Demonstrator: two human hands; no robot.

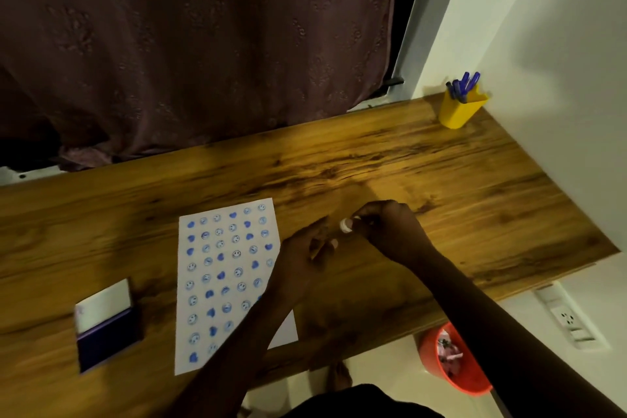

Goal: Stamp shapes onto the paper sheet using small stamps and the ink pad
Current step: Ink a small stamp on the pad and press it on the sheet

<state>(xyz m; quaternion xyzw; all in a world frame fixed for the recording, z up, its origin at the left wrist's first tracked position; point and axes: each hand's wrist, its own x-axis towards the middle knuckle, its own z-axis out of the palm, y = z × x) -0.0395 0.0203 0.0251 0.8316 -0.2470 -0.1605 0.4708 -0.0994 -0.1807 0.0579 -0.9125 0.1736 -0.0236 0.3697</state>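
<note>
A white paper sheet [224, 282] lies on the wooden desk [407, 173], covered with rows of blue stamped hearts and smiley faces. Left of it sits the ink pad [107, 326], lid open, its dark blue pad showing. My right hand [386, 231] hovers right of the sheet's top corner and pinches a small white round stamp [346, 225] at its fingertips. My left hand [305, 254] lies just below and left of that stamp, over the sheet's right edge, fingers curled; whether it holds anything is hidden. My left forearm covers the sheet's lower right part.
A yellow cup with several blue pens [461, 105] stands at the desk's far right corner by the white wall. A brown curtain [203, 44] hangs behind the desk. On the floor to the right are a red bin [454, 363] and a white socket strip [566, 316].
</note>
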